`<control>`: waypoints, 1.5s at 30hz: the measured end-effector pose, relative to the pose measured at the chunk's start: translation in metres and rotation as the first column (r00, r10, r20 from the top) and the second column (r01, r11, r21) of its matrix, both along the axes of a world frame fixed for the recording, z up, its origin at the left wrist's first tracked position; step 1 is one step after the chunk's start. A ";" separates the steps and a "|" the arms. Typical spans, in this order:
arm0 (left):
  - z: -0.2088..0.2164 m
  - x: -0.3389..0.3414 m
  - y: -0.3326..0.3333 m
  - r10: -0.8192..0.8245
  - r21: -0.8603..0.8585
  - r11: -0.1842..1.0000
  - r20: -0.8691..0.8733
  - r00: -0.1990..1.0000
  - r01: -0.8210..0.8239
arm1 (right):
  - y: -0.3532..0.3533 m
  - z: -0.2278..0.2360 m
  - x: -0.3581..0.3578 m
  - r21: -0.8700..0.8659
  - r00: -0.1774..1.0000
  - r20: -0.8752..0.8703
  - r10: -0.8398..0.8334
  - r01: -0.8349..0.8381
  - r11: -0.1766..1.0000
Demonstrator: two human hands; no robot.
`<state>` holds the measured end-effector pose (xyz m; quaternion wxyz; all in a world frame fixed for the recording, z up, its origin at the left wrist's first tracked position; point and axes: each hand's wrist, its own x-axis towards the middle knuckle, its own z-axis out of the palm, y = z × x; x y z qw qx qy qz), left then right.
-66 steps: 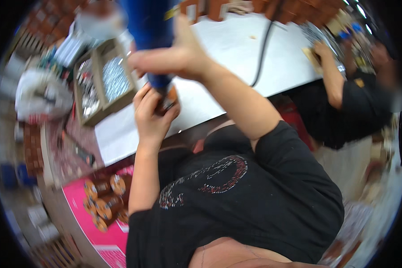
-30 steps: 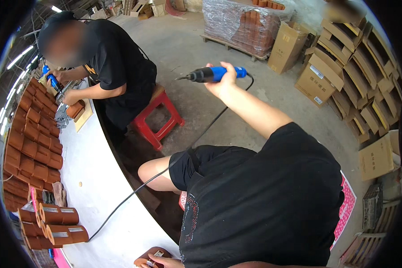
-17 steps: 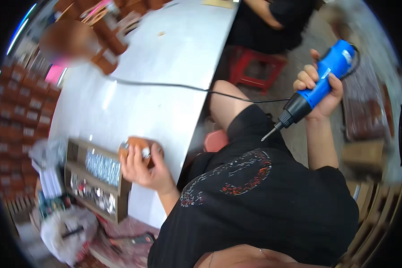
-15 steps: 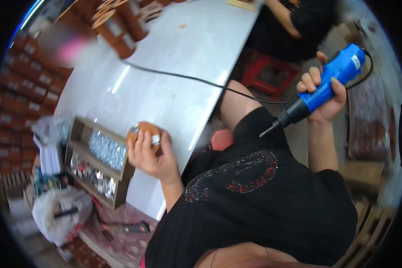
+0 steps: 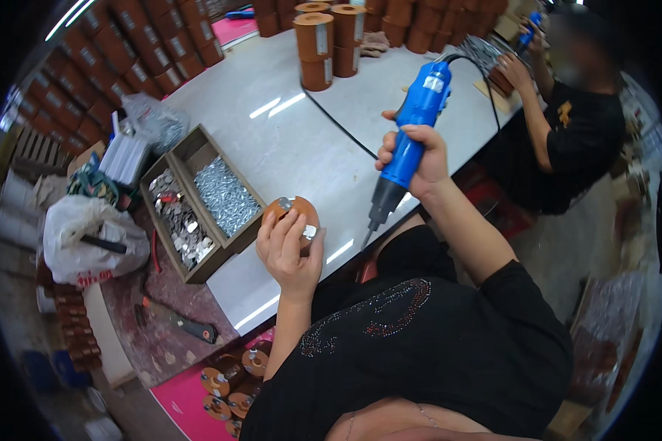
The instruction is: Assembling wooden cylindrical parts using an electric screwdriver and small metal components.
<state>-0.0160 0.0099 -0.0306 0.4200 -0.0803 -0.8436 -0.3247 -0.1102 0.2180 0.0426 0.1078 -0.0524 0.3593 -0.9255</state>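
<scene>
My right hand grips a blue electric screwdriver above the table edge, its black nose and bit slanting down to the left. My left hand holds a brown round wooden-looking piece on the white table, fingers over its top and thumb at its side. Small silvery metal parts show on that piece. The bit is apart from it, to its right. Just left of my left hand lies a divided wooden box, with silver screws in one compartment and flat metal pieces in the other.
A hammer lies on a reddish board, near a white plastic bag. Brown cylinders stand at the table's far side. A black cord crosses the table. A co-worker sits at the far right. More brown pieces lie below.
The view has turned toward the table. My right hand has brought the screwdriver in from the right, nearer the brown piece, with its bit pointing more steeply down. My left hand stays on the piece.
</scene>
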 end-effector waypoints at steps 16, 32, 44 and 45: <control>0.006 0.018 0.002 0.126 0.018 0.991 0.120 0.985 -0.129 | -0.024 -0.109 -0.085 -0.042 0.811 0.321 0.490 -0.505 0.862; 0.029 0.050 0.020 0.231 0.123 0.955 0.257 0.938 -0.269 | -0.012 -0.131 -0.097 -0.133 0.758 0.154 0.634 -0.620 0.773; 0.057 0.266 -0.026 0.917 -0.002 0.258 0.314 0.245 -0.966 | -0.012 -0.132 -0.101 -0.108 0.760 0.143 0.634 -0.625 0.773; 0.052 0.283 -0.029 0.928 -0.027 0.185 0.332 0.166 -0.982 | -0.012 -0.132 -0.101 -0.110 0.760 0.141 0.635 -0.625 0.773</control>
